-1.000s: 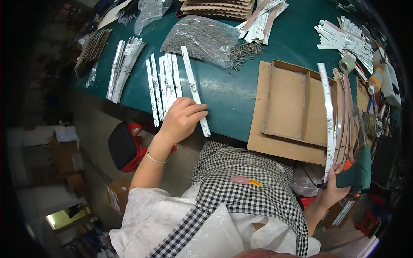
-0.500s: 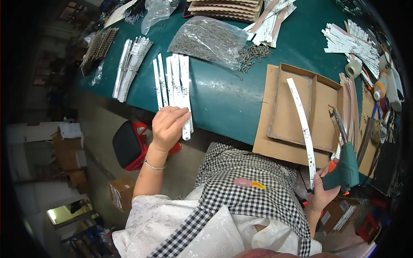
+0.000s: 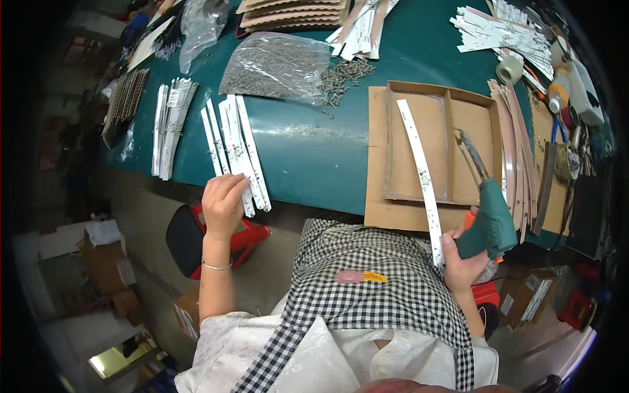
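At the near table edge, my left hand (image 3: 223, 204) has its fingers closed over the near ends of a small fanned group of white circuit strips (image 3: 234, 141). How many it grips is hidden by the fingers. On the right, my right hand (image 3: 464, 267) wraps round the handle of a green soldering gun (image 3: 493, 223) with an orange trigger and long metal tip. That same hand pinches the near end of one long white circuit strip (image 3: 421, 171). This strip extends over a shallow cardboard tray (image 3: 449, 131), and the gun's tip is above the tray's right compartment.
A clear bag of small metal parts (image 3: 278, 65) lies behind, with loose ones (image 3: 344, 75) beside it. More strip bundles (image 3: 171, 131) (image 3: 504, 36) sit left and far right. Tape (image 3: 510, 70), bottles (image 3: 559, 90) and tools crowd the right edge. A red-and-black chair (image 3: 187, 239) stands below.
The whole view has shifted, so the table things appear further left. Near my left hand the right-hand strips now fan out more. My right hand still holds the gun and single strip.
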The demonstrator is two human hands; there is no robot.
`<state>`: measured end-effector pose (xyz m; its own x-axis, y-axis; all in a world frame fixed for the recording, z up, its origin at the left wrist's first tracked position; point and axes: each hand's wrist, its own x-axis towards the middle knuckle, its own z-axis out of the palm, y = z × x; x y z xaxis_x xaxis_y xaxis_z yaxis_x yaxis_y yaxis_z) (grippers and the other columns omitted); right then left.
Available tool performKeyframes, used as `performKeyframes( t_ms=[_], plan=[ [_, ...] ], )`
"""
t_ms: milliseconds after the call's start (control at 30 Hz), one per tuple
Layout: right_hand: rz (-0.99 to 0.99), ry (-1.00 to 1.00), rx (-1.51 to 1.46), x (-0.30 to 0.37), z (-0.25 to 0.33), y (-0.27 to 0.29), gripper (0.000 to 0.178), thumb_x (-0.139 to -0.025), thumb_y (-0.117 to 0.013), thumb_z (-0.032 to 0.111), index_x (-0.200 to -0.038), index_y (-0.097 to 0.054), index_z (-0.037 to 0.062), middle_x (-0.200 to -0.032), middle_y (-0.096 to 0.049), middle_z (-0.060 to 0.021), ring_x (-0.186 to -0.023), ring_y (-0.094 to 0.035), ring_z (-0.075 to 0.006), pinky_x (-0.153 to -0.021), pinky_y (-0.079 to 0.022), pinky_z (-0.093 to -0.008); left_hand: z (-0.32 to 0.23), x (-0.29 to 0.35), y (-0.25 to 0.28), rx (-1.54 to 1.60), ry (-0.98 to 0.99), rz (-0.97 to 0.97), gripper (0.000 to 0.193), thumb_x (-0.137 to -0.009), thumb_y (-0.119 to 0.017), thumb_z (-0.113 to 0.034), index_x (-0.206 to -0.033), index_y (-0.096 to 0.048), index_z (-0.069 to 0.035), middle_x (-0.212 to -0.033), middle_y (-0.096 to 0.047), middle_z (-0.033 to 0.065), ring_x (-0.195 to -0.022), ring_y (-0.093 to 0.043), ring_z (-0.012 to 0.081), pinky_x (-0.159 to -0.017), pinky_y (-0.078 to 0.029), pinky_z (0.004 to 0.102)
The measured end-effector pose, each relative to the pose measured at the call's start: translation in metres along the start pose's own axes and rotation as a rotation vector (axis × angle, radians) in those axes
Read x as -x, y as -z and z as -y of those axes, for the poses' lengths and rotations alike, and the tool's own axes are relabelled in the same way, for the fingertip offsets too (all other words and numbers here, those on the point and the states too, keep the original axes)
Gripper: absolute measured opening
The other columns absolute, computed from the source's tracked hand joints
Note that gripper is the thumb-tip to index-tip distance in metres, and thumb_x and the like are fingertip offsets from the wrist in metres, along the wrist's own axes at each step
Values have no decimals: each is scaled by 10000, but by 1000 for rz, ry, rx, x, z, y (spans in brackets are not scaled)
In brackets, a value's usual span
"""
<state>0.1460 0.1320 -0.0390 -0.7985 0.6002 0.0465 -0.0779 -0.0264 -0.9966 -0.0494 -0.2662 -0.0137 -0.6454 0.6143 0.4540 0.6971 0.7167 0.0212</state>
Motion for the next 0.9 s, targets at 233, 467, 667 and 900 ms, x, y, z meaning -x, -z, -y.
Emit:
performKeyframes(
  t_ms=[233,467,667,900],
  plan=[
    [67,27,165,-1,-27,-5,647,-837,-662,-161,-1416,-402,-36,-1050,-533,-61,-880,-523,-99,-795,-497,-254,-23,-45,8,-12,22,-35,232,-727,-700,55,-940,-710,-38,-929,-718,82,-900,-666,293,-804,-517,413],
    [112,67,263,-9,-9,-4,200,-937,-682,20,-1065,-530,0,-878,-515,-24,-807,-532,-109,-701,-449,-253,-89,-134,-72,243,403,38,196,-771,-816,-118,-931,-742,-31,-829,-708,110,-763,-656,303,-691,-512,387],
    [78,111,233,-2,-23,26,622,-906,-628,-98,-1463,-356,-37,-984,-532,-68,-745,-559,-107,-648,-546,-241,-79,-151,-121,276,479,69,211,-777,-830,-118,-942,-754,-11,-763,-684,103,-630,-629,223,-635,-514,338],
    [70,124,197,-12,-24,31,623,-890,-634,-117,-1447,-366,-36,-972,-537,-76,-741,-570,-104,-617,-547,-234,-87,-150,-123,458,645,67,158,-775,-812,-68,-904,-750,0,-773,-694,124,-632,-643,225,-656,-523,344]
  ],
)
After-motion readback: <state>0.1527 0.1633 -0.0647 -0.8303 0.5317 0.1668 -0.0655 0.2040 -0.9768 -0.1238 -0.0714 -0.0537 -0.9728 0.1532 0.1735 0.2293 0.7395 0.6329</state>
